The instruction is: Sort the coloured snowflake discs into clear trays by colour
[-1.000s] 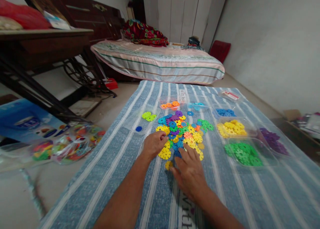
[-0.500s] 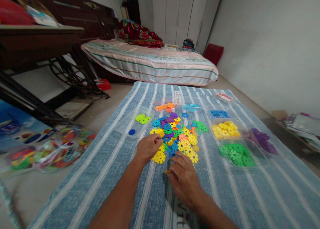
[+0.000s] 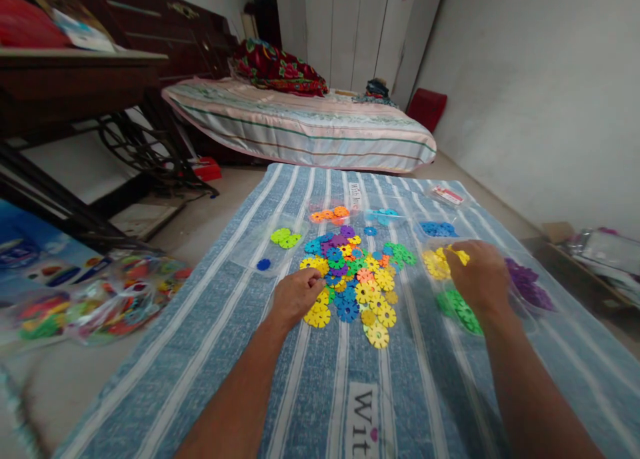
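A heap of flower-shaped plastic discs (image 3: 347, 310) in mixed colours lies on the striped cloth. At its left edge rests my left hand (image 3: 297, 293), fingers curled closed beside the yellow discs (image 3: 318, 314); whatever they hold is hidden. Over to the right, my right hand (image 3: 477, 275) is above the clear tub of yellow discs (image 3: 436, 264). Its fingers pinch a yellow disc (image 3: 461, 255), partly covered by the hand. Beneath that wrist, green discs (image 3: 457, 310) sit in another clear tub, partly hidden by my forearm.
Purple discs (image 3: 527, 285) fill a tub at the right, blue discs (image 3: 439, 229) one behind. Clear tubs at the back and left hold orange discs (image 3: 330, 215), light blue discs (image 3: 385, 215) and lime discs (image 3: 285, 238). A bed (image 3: 300, 125) stands beyond the table.
My right hand has moved from the front of the heap, rightward and away from me, to the yellow tub, carrying a yellow disc. My left hand has stayed put.
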A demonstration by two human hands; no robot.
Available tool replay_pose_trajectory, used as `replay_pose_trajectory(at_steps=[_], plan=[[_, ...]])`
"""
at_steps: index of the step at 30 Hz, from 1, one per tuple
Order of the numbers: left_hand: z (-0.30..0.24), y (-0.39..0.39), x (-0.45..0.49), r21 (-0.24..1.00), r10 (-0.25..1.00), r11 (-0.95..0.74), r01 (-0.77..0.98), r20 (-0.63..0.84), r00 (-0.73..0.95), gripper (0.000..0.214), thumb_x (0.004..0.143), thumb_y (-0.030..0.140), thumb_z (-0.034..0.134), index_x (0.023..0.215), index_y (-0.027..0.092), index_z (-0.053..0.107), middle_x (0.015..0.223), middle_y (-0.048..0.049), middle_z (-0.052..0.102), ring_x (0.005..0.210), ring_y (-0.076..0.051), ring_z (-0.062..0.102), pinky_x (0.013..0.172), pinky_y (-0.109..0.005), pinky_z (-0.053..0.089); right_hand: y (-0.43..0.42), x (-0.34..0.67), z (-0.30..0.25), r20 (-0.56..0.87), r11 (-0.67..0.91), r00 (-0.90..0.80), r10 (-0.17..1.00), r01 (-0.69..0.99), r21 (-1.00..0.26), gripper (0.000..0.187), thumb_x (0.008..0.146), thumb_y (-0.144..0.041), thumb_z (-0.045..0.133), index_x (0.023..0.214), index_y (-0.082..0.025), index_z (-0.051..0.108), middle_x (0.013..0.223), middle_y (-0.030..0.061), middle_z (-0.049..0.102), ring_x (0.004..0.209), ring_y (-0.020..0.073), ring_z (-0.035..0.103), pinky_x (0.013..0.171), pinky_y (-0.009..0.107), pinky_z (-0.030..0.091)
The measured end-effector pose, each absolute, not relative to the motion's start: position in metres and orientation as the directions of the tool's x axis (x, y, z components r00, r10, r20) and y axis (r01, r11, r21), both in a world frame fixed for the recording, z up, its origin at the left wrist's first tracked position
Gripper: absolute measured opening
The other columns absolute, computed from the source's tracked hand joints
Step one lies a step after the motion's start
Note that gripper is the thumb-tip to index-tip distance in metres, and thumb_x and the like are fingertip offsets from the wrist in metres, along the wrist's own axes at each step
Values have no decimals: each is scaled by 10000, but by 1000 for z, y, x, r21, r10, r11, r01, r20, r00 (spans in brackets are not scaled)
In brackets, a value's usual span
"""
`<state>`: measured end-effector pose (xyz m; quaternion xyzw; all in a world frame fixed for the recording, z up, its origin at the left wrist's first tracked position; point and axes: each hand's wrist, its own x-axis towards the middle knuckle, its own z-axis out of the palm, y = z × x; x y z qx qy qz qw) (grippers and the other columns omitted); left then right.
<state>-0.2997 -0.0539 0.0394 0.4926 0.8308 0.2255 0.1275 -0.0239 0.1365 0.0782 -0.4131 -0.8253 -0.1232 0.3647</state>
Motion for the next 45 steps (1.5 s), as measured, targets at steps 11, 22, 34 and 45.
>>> replay_pose_trajectory(at_steps=[11, 22, 34, 45], plan=[[38, -54, -300, 517, 879, 394, 760, 31, -476, 246, 785, 384, 470, 838, 213, 639, 770, -4, 670, 730, -146, 595, 627, -232, 401, 6, -73, 20, 483, 864, -717, 503, 427, -265, 126, 760, -258, 629, 867, -194, 614, 1123, 104, 569, 1220, 291, 390, 951, 494, 420], [39, -54, -299, 508, 872, 411, 757, 23, -490, 238, 781, 367, 479, 854, 213, 645, 790, -9, 679, 745, -149, 602, 629, -231, 403, -1, -88, 18, 476, 845, -700, 532, 476, -244, 144, 848, -172, 486, 789, -175, 617, 1052, 96, 599, 1201, 263, 416, 977, 475, 367], [43, -54, -297, 488, 879, 413, 769, 7, -476, 231, 796, 365, 468, 842, 218, 640, 791, -8, 677, 736, -149, 597, 621, -232, 391, 69, -56, 48, 730, 812, -515, 449, 577, -92, 166, 827, -144, 487, 723, -183, 611, 927, 78, 644, 1079, 219, 520, 904, 410, 414], [43, -55, -297, 491, 878, 408, 770, 19, -478, 237, 793, 370, 468, 841, 216, 642, 789, -9, 677, 735, -152, 601, 619, -234, 390, 32, -42, 38, 560, 898, -718, 413, 424, -118, 180, 795, -319, 599, 920, -193, 624, 1093, 94, 604, 1210, 275, 425, 936, 449, 424]])
